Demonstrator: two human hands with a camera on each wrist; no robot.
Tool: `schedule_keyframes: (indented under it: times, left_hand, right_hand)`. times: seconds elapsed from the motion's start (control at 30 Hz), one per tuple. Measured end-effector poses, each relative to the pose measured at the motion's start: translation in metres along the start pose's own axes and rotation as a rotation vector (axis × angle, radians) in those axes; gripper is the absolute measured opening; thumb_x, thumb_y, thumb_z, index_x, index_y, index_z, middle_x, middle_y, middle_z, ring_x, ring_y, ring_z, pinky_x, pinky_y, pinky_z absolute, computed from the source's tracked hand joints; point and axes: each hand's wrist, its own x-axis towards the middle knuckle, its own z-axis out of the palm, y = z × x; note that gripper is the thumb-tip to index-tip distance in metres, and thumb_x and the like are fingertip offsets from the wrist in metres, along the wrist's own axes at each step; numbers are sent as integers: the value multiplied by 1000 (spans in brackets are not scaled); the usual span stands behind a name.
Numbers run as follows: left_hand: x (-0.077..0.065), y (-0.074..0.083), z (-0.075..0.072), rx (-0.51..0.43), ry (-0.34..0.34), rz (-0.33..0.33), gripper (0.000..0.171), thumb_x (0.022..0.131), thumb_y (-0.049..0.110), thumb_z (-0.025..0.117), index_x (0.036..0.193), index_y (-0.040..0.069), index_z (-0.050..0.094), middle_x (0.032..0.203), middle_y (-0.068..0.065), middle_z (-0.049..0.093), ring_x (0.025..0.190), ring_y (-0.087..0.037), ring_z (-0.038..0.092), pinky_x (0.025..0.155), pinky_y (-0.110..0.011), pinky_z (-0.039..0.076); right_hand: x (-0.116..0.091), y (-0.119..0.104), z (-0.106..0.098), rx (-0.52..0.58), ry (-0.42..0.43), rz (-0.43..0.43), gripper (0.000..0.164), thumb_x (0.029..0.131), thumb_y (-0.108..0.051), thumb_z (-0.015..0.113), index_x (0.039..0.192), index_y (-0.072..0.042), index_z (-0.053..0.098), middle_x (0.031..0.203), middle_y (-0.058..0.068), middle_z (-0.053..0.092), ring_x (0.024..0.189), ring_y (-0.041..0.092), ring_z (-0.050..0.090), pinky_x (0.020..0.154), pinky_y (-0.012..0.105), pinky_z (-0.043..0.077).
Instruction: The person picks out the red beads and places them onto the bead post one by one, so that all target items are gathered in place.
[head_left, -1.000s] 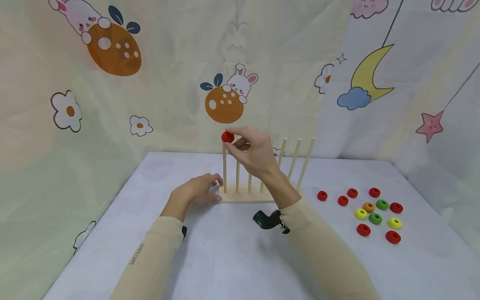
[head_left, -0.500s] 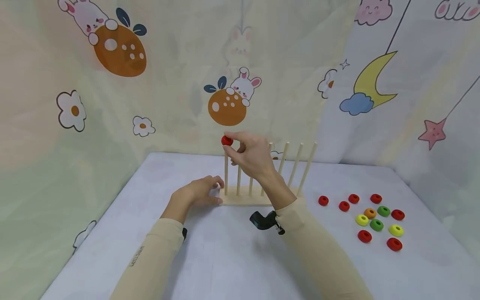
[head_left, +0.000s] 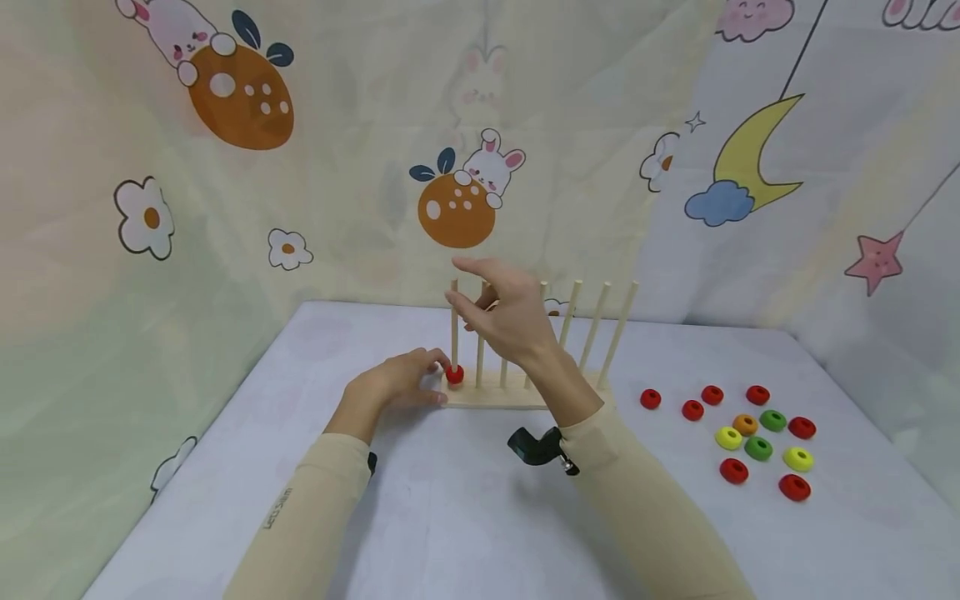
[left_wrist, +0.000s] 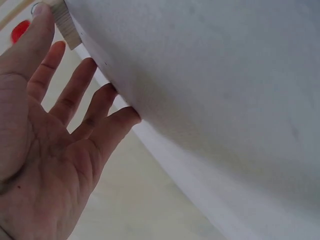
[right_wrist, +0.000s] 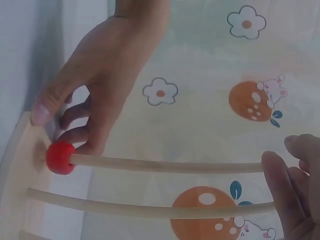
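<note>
A wooden peg stand (head_left: 495, 400) with a row of upright pegs is on the table. A red bead (head_left: 454, 375) sits low on the leftmost peg, close to the base; the right wrist view shows the same red bead (right_wrist: 61, 158) around its peg. My left hand (head_left: 397, 379) holds the stand's left end, thumb at the front corner and fingers behind. In the left wrist view the thumb touches the wooden end (left_wrist: 67, 25). My right hand (head_left: 510, 312) is up near the top of the leftmost pegs, thumb and index finger apart with nothing between them. It hides parts of the middle pegs.
Several loose beads lie on the table to the right: red (head_left: 650, 399), orange (head_left: 746, 425), green (head_left: 759, 448) and yellow (head_left: 798, 458). A cartoon-printed cloth (head_left: 360, 167) hangs behind the table. A black wrist camera (head_left: 536, 447) juts from the right sleeve.
The right thumb and index finger have let go of the red bead at the leftmost peg's top. It has dropped down the peg to near the base. The left hand stays in place.
</note>
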Motion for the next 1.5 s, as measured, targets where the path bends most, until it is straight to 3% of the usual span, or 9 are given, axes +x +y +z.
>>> schedule_keyframes:
  times: [0.33, 0.57, 0.87, 1.03, 1.2, 1.5]
  left_hand:
    - [3, 4, -2, 15, 3, 22, 44, 90, 33, 80, 127, 29, 56, 140, -10, 59, 133, -29, 53, 113, -52, 41]
    - [2, 2, -1, -11, 4, 6, 46, 90, 34, 81, 129, 30, 57, 141, -10, 60, 135, -31, 52, 113, -55, 40]
    - [2, 1, -1, 2, 6, 21, 44, 91, 34, 79, 129, 32, 58, 140, -8, 58, 133, -30, 52, 112, -53, 41]
    - [0, 4, -6, -27, -19, 10, 42, 91, 33, 78, 128, 31, 58, 141, -9, 54, 134, -30, 50, 112, -53, 42]
    - [4, 5, -6, -20, -41, -1, 42, 90, 34, 80, 125, 33, 57, 142, -8, 53, 134, -32, 48, 109, -54, 43]
    - [11, 6, -6, 19, -74, -23, 36, 89, 33, 78, 119, 32, 59, 145, -3, 52, 129, -32, 44, 101, -57, 45]
  right_hand:
    - [-12, -1, -15, 155, -117, 18, 37, 90, -6, 78, 124, -1, 66, 115, 15, 72, 64, 10, 72, 60, 28, 61]
    - [-27, 2, -27, 92, -186, 34, 31, 90, -9, 79, 120, -6, 70, 114, 5, 72, 70, 5, 71, 65, 27, 61]
    - [-57, 19, -52, 82, -233, 65, 29, 90, -9, 79, 118, -8, 70, 113, 4, 73, 69, 8, 69, 62, 32, 61]
    - [-62, 23, -65, 79, -295, 138, 28, 92, -10, 78, 119, -10, 71, 108, 7, 73, 71, 9, 69, 66, 32, 60]
    - [-66, 24, -78, 30, -342, 151, 28, 93, -13, 77, 120, -12, 70, 107, 4, 74, 75, 8, 69, 70, 30, 60]
    - [-76, 33, -92, 14, -314, 116, 30, 91, -7, 78, 120, -10, 70, 105, 5, 73, 73, 8, 71, 71, 30, 61]
